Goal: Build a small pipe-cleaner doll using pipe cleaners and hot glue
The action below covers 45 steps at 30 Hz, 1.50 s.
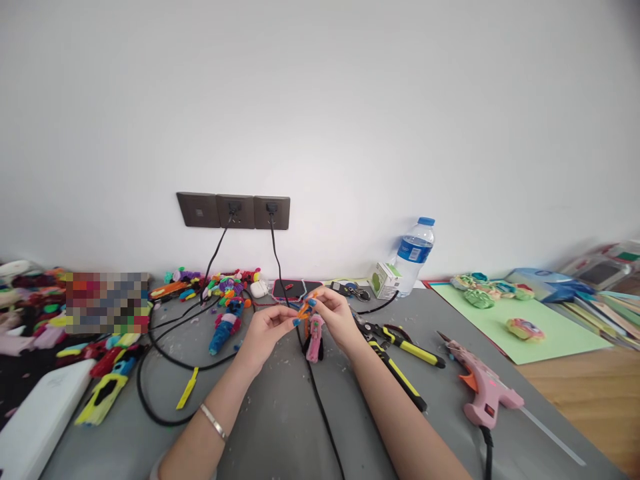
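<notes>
Close together over the middle of the grey mat, my left hand [270,331] and my right hand [336,319] are pinched on a small orange fuzzy piece [304,309], which looks like bent pipe cleaner. Its exact shape is partly covered by my fingers. Just below the right hand is a pink fuzzy figure [314,340] with dark parts at its sides; whether it hangs from the hand or lies on the mat I cannot tell. To the left of my left hand lies a blue fuzzy figure [224,330] with an orange and multicoloured top.
Black cables [145,387] loop across the grey mat [260,427]. Yellow-handled pliers [400,377] lie beside my right forearm, with a pink glue gun [487,393] farther right. A water bottle [416,253] stands by the wall. Colourful fuzzy pieces [107,380] crowd the left, near a white device [47,420].
</notes>
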{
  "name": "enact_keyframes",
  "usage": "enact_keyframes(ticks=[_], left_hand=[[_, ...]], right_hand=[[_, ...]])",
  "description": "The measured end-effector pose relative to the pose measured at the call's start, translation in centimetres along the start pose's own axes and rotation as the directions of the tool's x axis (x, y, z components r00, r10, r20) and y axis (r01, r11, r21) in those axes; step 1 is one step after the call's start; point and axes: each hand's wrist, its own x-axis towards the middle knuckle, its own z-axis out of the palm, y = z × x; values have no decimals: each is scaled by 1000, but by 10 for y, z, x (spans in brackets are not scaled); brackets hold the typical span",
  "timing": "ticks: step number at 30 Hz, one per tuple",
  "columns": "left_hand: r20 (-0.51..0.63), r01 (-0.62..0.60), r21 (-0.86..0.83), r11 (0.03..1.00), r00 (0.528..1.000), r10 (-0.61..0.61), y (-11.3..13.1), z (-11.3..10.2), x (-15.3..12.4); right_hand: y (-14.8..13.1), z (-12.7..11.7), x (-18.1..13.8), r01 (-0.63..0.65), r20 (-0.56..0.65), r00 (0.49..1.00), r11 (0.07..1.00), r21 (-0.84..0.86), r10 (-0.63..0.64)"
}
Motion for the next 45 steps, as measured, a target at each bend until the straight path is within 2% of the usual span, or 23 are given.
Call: enact_keyframes(ticks=[5, 13, 16, 19, 21, 23, 24, 26, 28, 30, 32, 33, 36, 38, 40, 42, 45], left_hand=[[12, -2, -11, 1000, 1000, 2, -3, 0, 1], [-48, -69, 61, 996, 996, 72, -9, -2, 5], [-78, -70, 47, 996, 994, 74, -8, -2, 6], [-98, -69, 23, 997, 993, 71, -8, -2, 7], [-105, -71, 9, 997, 992, 71, -9, -2, 6], [-109, -71, -18, 997, 992, 69, -9, -2, 6], [-108, -71, -31, 997, 992, 67, -9, -2, 6], [-112, -73, -43, 996, 991, 68, -9, -1, 6], [-122, -79, -34, 996, 990, 74, -9, 1, 6], [-138, -84, -22, 996, 987, 80, -8, 2, 6], [-141, -90, -13, 996, 986, 87, -8, 3, 6], [-138, -94, -7, 996, 986, 92, -8, 4, 5], [-130, -109, 23, 994, 985, 111, -9, 5, 4], [-133, -111, 46, 993, 984, 116, -11, 5, 4], [-137, -103, 62, 993, 984, 111, -13, 4, 4], [-145, -88, 63, 994, 985, 96, -15, 2, 4], [-174, -66, 22, 998, 982, 69, -15, 0, 4]], right_hand=[[2, -1, -1, -15, 20, 1000, 1000, -9, 15], [4, -2, 1, 39, -20, 999, 992, -123, -42], [-10, -5, 6, 68, -158, 984, 993, -95, -82], [-41, -11, 8, 47, -329, 942, 996, -71, -68], [-68, -20, 1, 21, -348, 935, 989, -145, -71], [-95, -36, -17, -3, -334, 936, 947, -322, -111], [-107, -47, -30, -35, -332, 934, 893, -449, -131], [-124, -75, -62, -173, -362, 925, 721, -671, -116], [-131, -107, -98, -385, -486, 870, 501, -775, -83], [-127, -137, -133, -589, -625, 780, 304, -749, -29], [-117, -159, -162, -678, -680, 730, 208, -705, 73], [-110, -165, -173, -703, -692, 710, 190, -685, 134], [-95, -171, -188, -744, -731, 668, 124, -656, 137], [-91, -169, -186, -756, -746, 654, 92, -648, 128], [-93, -169, -180, -774, -756, 631, 79, -628, 171], [-96, -171, -176, -819, -775, 570, 113, -563, 273], [-99, -178, -180, -885, -783, 461, 278, -374, 417]])
